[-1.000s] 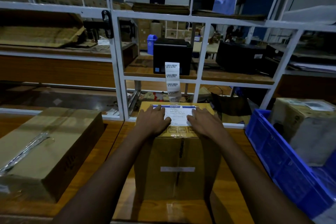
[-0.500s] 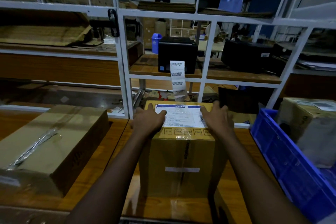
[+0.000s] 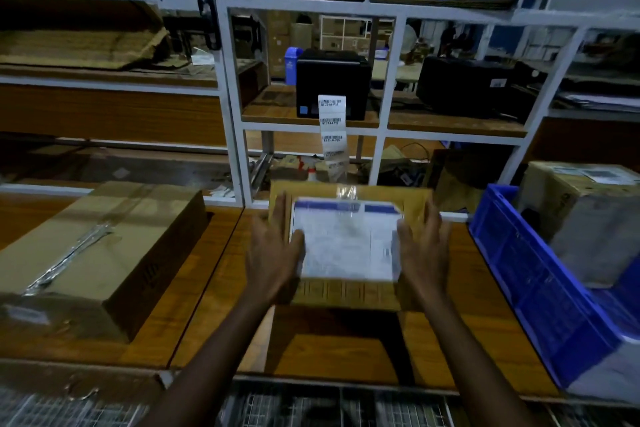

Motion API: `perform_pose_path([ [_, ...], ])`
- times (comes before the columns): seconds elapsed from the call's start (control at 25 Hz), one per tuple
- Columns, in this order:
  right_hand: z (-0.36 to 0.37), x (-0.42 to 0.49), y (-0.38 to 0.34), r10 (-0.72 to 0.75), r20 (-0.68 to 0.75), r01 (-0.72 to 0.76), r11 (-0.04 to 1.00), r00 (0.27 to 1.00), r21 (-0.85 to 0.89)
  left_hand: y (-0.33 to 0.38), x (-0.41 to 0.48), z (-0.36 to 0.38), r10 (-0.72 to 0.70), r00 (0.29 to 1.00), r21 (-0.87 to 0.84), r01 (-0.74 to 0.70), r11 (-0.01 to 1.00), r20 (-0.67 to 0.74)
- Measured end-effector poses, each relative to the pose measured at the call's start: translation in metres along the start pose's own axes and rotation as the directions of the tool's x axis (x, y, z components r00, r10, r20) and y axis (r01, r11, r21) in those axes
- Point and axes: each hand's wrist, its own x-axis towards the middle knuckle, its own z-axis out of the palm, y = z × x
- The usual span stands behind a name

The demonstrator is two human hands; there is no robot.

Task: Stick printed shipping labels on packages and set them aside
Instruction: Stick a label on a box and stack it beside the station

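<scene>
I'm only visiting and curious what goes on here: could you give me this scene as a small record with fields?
Package: brown cardboard box on the wooden table
Label: white printed sheet with a blue band, on the box's top
Left hand: open, fingers straight, at the label's left edge
Right hand: open, at the label's right edge
Printer: black label printer on the shelf, white barcode strip hanging from it
Right: blue plastic crate holding another box

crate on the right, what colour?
Blue. The crate shows best in the head view, the only one.
</scene>
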Motion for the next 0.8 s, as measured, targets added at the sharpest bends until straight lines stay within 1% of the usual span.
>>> perform_pose_path([
  [0.04,0.000,-0.017,0.012,0.027,0.005,-0.027,0.996,1.000,0.082,-0.008,-0.019,0.005,-0.015,1.000,-0.048,0.015,0.999,-0.005],
  [0.12,0.002,-0.048,0.040,0.102,0.016,-0.103,0.982,0.995,0.159,-0.029,-0.053,0.017,-0.053,0.999,-0.096,0.054,0.994,0.008],
  [0.24,0.002,-0.082,0.080,0.162,0.025,-0.164,0.971,0.987,0.173,-0.062,-0.093,0.028,-0.078,0.996,-0.118,0.082,0.990,0.044],
  [0.32,0.002,-0.096,0.097,0.177,0.039,-0.181,0.968,0.983,0.173,-0.075,-0.113,0.029,-0.061,0.997,-0.115,0.067,0.991,0.055],
  [0.44,-0.004,-0.110,0.104,0.178,0.053,-0.184,0.968,0.983,0.173,-0.082,-0.129,0.027,-0.060,0.997,-0.121,0.064,0.991,0.039],
  [0.56,-0.011,-0.120,0.106,0.199,0.058,-0.205,0.969,0.978,0.136,-0.080,-0.145,0.021,-0.060,0.997,-0.138,0.066,0.988,0.046],
  [0.64,-0.019,-0.125,0.104,0.201,0.087,-0.208,0.975,0.976,0.082,-0.079,-0.152,0.015,-0.055,0.996,-0.119,0.062,0.991,0.063],
  [0.68,-0.023,-0.124,0.101,0.200,0.098,-0.202,0.979,0.975,0.014,-0.077,-0.150,0.012,-0.054,0.997,-0.062,0.058,0.996,0.061],
  [0.72,-0.027,-0.120,0.096,0.169,0.091,-0.161,0.983,0.981,-0.093,-0.074,-0.145,0.009,-0.048,0.998,0.031,0.046,0.998,0.049],
  [0.76,-0.030,-0.113,0.089,0.107,0.080,-0.087,0.972,0.991,-0.220,-0.068,-0.136,0.007,-0.033,0.998,0.143,0.026,0.989,0.046],
  [0.8,-0.031,-0.103,0.080,0.030,0.090,0.001,0.945,0.995,-0.327,-0.059,-0.123,0.005,-0.009,0.997,0.246,-0.008,0.969,0.071],
])
